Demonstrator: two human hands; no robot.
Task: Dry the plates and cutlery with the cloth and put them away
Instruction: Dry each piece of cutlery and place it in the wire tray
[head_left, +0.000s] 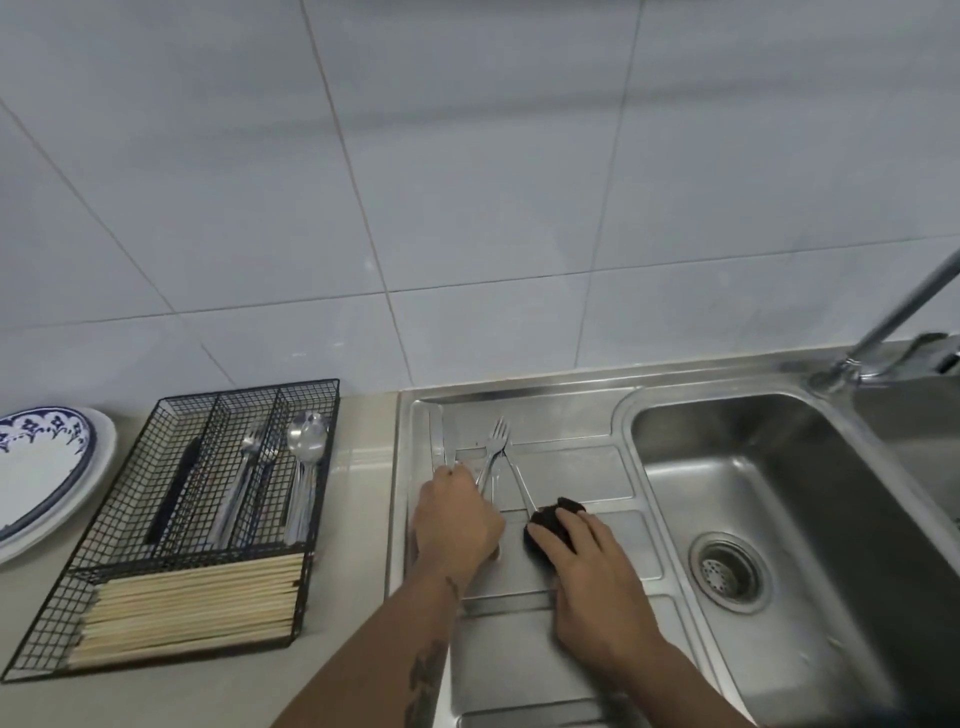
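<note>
Both hands work over the sink's drainboard (566, 467): the left hand (457, 525) curls its fingers round cutlery handles near the board's left edge, seemingly the knife (448, 434) and a fork (496, 441), while the right hand (597, 577) lies with fingers fairly straight on the dark cloth (553, 519), just beside the left. By my reading the task is well along. Two plates (47, 467), stacked at the table's left edge, look dried and put away, and the black wire organiser (208, 519) beside them already holds spoons (307, 441), forks (254, 452), one dark-handled piece and a bundle of chopsticks (192, 603), too many to count. Left to dry: one knife and what look like two crossed forks on the drainboard. The basin (753, 519) holds no dishes.
</note>
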